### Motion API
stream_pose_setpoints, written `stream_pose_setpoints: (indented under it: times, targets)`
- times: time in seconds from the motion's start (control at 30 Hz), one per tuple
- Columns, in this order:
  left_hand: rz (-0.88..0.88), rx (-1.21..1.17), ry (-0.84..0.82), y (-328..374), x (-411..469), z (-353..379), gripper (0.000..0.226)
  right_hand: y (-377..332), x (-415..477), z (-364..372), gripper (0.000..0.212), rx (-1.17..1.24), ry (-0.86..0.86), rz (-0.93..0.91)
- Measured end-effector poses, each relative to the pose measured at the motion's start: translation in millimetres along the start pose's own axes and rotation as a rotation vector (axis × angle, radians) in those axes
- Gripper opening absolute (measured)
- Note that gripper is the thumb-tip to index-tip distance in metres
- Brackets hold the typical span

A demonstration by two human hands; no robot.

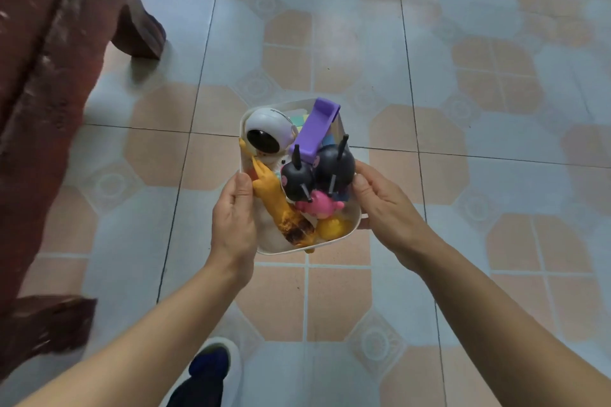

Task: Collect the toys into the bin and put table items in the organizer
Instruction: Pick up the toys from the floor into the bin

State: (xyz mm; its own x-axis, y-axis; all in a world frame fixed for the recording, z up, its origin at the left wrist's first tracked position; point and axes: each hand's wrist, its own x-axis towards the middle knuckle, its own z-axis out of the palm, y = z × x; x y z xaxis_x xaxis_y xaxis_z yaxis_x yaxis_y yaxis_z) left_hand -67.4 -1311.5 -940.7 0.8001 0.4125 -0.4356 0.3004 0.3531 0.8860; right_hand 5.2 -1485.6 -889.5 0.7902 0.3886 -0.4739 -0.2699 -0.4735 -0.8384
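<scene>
Tiled floor (463, 109), glossy, with peach octagons on pale blue. White plastic bin (269, 235) held above it, heaped with a round white robot (267, 132), a flat purple piece (314, 129), two black balls (334, 165) with thin spikes, a pink figure (317, 205) and a long yellow rubber chicken (274, 195). Left hand (234, 221) grips the left rim, thumb against the chicken. Right hand (383, 208) clasps the right wall. Dark red wooden furniture (49, 76) at left. Shoe (211, 360) below.

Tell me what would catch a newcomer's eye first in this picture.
The white bin crammed with bright toys, dead centre, is gripped on either side by the left hand and right hand over a tiled floor. Inside, an astronaut toy fills the far-left corner, a purple piece juts out beside it, and two black round-headed figures crowd the middle.
</scene>
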Motion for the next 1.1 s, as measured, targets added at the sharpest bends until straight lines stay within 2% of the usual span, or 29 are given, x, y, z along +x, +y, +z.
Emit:
stream_pose_setpoints:
  times: [0.3, 0.43, 0.63, 0.7, 0.83, 1.1]
  targets:
    - [0.064, -0.070, 0.153, 181.6, -79.3, -29.5, 0.036, -190.9, -54.3, 1.8, 0.038, -0.028, -0.159, -0.090]
    - [0.131, -0.114, 0.247, 274.9, -109.2, -57.1, 0.041, -294.0, -72.5, 17.2, 0.032, -0.039, -0.251, -0.123]
    - [0.100, -0.124, 0.394, 360.7, -123.9, -118.2, 0.052, -398.2, -71.3, 67.0, 0.034, -0.099, -0.373, -0.119]
    - [0.096, -0.135, 0.433, 379.1, -123.5, -135.5, 0.045, -421.4, -64.5, 84.5, 0.033, -0.119, -0.422, -0.110]
    - [0.091, -0.132, 0.527, 392.6, -116.4, -168.3, 0.048, -451.2, -43.2, 121.1, 0.032, -0.157, -0.516, -0.118]
    - [-0.011, -0.176, 0.738, 368.3, -105.1, -205.6, 0.039, -458.5, 9.6, 177.0, 0.041, -0.264, -0.741, -0.113]
